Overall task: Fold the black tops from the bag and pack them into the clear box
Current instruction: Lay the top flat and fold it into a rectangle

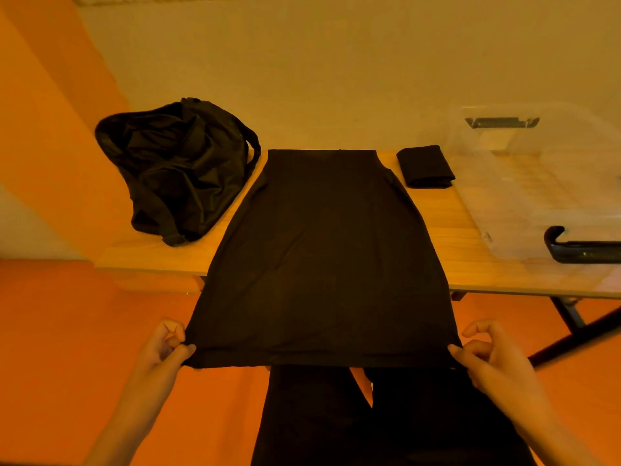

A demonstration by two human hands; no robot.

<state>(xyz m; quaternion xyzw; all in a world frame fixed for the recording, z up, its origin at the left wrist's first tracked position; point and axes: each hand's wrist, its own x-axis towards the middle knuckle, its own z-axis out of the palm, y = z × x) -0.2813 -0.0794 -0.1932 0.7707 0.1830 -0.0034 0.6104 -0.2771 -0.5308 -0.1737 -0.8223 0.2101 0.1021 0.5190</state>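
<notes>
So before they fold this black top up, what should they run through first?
1. Hem corner pinched in the left grip: ok.
2. Other hem corner pinched in the right grip: ok.
3. black top lies smooth, no big wrinkles: ok.
4. Whole top supported by the wooden table: not ok, its near part overhangs the edge.
5. folded top packed: not ok, it lies beside the clear box.
6. More tops left in the black bag: cannot tell.
</notes>
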